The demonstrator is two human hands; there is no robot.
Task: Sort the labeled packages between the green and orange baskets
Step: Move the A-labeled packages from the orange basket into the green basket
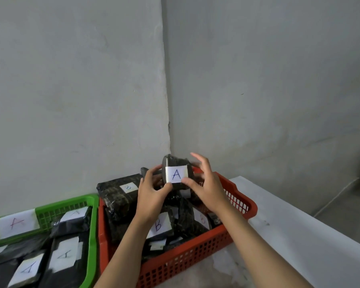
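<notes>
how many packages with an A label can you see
4: one package held by both hands above the orange basket, and three in the green basket, one at the back and two nearer. More may be hidden.

grey plaster walls [71, 90] – meeting in a corner | white tabletop [299, 225] | grey floor [345, 206] – right side

1 head-worn view, forward and down, close over baskets [233, 196], toward a wall corner [166, 100].
</notes>
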